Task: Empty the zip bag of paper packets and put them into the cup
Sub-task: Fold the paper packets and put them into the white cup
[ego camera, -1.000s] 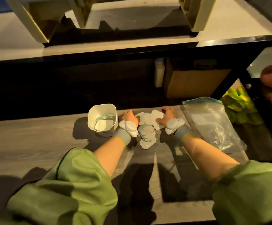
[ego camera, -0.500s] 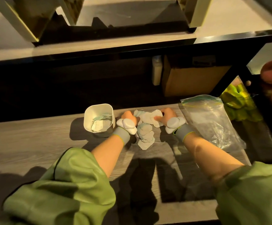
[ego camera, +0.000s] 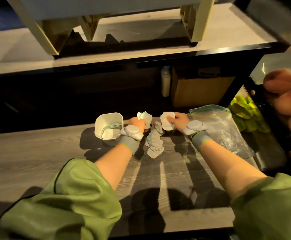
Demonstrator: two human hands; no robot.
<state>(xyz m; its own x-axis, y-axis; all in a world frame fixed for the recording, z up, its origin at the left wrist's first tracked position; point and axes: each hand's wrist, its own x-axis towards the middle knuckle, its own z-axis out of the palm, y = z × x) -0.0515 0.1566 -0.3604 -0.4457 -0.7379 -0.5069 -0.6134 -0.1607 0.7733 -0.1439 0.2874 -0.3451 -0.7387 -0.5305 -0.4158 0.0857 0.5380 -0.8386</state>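
A white square cup (ego camera: 99, 124) stands on the wooden table (ego camera: 37, 161) with a few paper packets inside. Just right of the cup, my left hand (ego camera: 137, 122) grips a bunch of paper packets (ego camera: 144, 117) lifted off the table. My right hand (ego camera: 178, 121) holds another bunch of packets (ego camera: 166, 120) raised beside it. Between my wrists a loose pile of packets (ego camera: 154, 144) lies on the table. The clear zip bag (ego camera: 222, 129) lies flat to the right of my right hand.
A cardboard box (ego camera: 200, 90) and a white bottle (ego camera: 165, 82) sit in the dark space behind the table. A black frame (ego camera: 269, 149) with green items (ego camera: 245, 113) is at the right. Another person's fingers (ego camera: 290, 101) show at the right edge.
Both hands closed on packets from the far end of the pile and lifted them off the table. The near part of the pile stayed in place.
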